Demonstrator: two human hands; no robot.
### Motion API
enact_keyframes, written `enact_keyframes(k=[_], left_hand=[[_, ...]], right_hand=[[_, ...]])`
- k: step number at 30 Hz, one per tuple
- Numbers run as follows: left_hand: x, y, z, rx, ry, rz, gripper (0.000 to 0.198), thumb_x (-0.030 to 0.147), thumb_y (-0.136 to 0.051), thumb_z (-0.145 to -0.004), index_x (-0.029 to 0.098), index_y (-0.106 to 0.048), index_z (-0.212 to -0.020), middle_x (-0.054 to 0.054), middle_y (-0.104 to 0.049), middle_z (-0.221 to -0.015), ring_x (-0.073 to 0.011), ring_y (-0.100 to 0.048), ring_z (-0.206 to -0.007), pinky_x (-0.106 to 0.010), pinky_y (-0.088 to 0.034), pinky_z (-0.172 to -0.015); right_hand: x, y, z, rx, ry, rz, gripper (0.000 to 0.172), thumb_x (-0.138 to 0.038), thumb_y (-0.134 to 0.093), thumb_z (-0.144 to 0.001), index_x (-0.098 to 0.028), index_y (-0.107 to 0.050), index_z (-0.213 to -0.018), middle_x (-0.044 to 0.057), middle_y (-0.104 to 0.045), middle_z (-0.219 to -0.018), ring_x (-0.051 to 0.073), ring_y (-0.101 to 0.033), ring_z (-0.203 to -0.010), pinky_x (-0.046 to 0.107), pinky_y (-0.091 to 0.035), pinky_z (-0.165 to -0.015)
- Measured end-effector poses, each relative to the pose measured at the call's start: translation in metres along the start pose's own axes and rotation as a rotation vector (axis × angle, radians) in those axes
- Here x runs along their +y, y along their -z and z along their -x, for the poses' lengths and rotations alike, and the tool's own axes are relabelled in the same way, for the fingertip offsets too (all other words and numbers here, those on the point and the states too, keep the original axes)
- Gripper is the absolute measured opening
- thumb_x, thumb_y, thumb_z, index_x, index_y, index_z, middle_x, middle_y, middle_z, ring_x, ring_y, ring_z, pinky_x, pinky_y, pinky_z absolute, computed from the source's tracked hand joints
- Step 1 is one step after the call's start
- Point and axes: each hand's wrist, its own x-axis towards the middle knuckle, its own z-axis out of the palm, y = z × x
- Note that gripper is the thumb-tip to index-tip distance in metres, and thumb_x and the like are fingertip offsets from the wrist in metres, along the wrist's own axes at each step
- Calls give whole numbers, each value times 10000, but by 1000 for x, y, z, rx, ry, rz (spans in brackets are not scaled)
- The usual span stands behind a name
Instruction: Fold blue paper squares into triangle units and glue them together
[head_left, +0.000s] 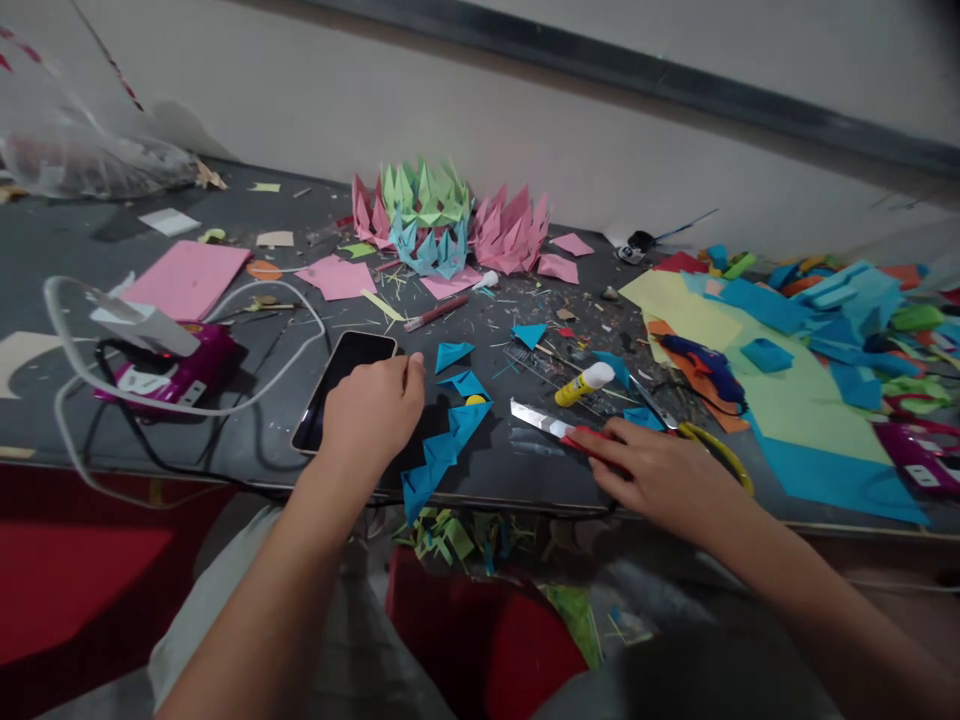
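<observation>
My right hand (649, 468) is wrapped round the red handle of a box cutter (541, 420), its wide blade out and pointing left over the dark tabletop. My left hand (375, 405) is closed above the right edge of a phone (318, 390); its fingertips are turned under, hiding anything in them. Between the hands lies a chain of folded blue paper pieces (441, 455), its lower end past the table edge. A small yellow round thing (475, 400) sits against it. Beyond the blade is a yellow glue stick (583, 384) with a white cap.
Pink, green and blue folded-paper crowns (429, 215) stand near the wall. At left, a purple power strip (176, 365) trails white and black cables. Scissors (712, 450) with yellow handles, a blue glue gun (705, 370) and heaped coloured paper (832, 310) lie right.
</observation>
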Motion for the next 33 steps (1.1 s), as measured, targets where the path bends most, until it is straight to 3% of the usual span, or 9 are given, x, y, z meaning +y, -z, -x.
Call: enact_keyframes(k=[10,26,33], left_hand=[[0,-1,0,-37,-15,-29,441,391,-263,-873,200,-658,-838,-97,-669,-791,-267,-621,-761,-314,-425,-617],[0,-3,0,-50,-77,-27,358,373,-330,-852,218,-653,-867,-60,-674,-771,-226,-615,-733,-255,-375,-557],[1,-4,-1,-46,-90,-21,347,378,-358,-844,223,-668,-868,-67,-669,-740,-246,-613,-717,-267,-362,-532]], right_hand=[[8,-3,4,-50,-48,-86,347,-249,-374,-843,-253,-623,-1084,45,-633,-809,131,-571,-563,245,-417,-478],[17,-9,19,-51,-61,-90,352,-239,-372,-842,-251,-623,-1088,56,-645,-824,146,-599,-598,263,-468,-524],[19,-11,26,-21,-87,-77,340,-252,-379,-840,-246,-644,-1053,61,-654,-828,160,-617,-597,268,-471,-495]])
